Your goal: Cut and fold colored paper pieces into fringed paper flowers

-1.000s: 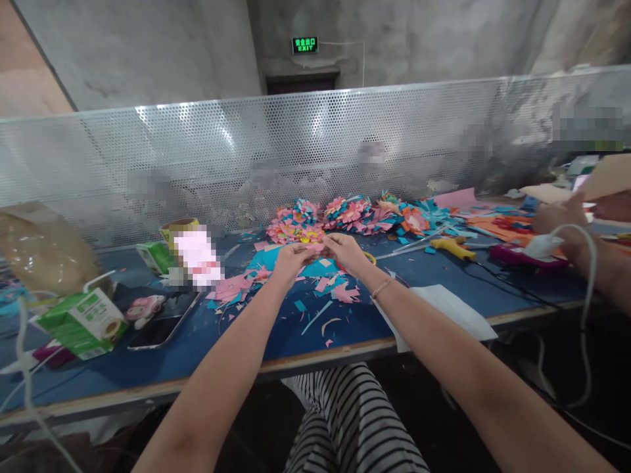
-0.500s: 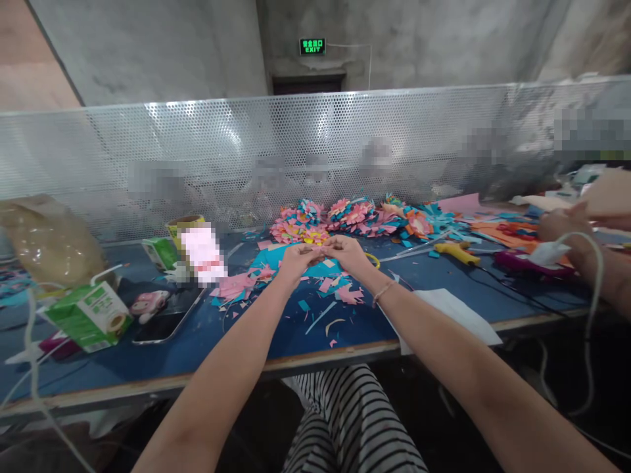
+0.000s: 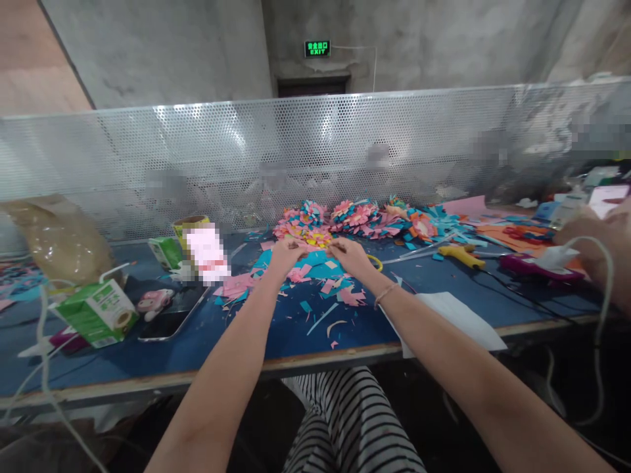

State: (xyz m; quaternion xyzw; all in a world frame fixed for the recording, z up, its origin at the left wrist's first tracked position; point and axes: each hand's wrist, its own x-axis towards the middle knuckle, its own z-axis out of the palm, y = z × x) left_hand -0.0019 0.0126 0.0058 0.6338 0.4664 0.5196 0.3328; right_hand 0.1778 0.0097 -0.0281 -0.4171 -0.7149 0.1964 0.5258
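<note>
Over the middle of the blue-topped table, my left hand (image 3: 288, 254) has its fingertips pinched together; anything between them is too small to make out. A short gap away, my right hand (image 3: 348, 255) is also closed in a pinch, its contents unclear. Blue paper (image 3: 323, 264) lies under and between the hands. Just behind them is a heap of pink, blue and yellow paper flowers (image 3: 355, 217). Cut pink paper scraps (image 3: 237, 285) spread to the left, and more small bits lie in front of the hands.
Left are a green drink carton (image 3: 98, 312), a flat phone (image 3: 165, 324) and a propped lit phone (image 3: 206, 253). Right are a white sheet (image 3: 456, 320), a yellow glue gun (image 3: 463, 255), a purple power strip (image 3: 539, 268) and another person's arm (image 3: 589, 246). A perforated metal panel (image 3: 236, 164) stands behind.
My hands, which met at the fingertips, have drawn apart sideways. The other person's arm at the right has moved, and a lit phone shows there now. The view has shifted slightly.
</note>
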